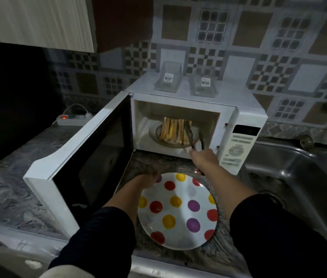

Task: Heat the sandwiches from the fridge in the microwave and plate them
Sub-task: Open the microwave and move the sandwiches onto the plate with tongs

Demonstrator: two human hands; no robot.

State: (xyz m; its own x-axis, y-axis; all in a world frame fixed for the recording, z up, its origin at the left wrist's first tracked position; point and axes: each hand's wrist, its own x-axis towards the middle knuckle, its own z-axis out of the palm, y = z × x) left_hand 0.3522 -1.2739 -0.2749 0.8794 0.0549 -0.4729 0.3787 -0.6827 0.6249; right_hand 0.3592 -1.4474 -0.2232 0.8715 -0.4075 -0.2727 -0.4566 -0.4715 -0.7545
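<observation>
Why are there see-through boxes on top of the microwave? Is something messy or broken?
Nothing looks broken or spilled. The two clear boxes on the microwave look empty, probably the sandwiches' packs. The sandwiches stand upright inside, and the right hand reaches in with tongs. The left hand holds the empty spotted plate, ready.

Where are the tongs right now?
The tongs are in the right hand, reaching into the open microwave, tips at the right end of the sandwiches.
</observation>
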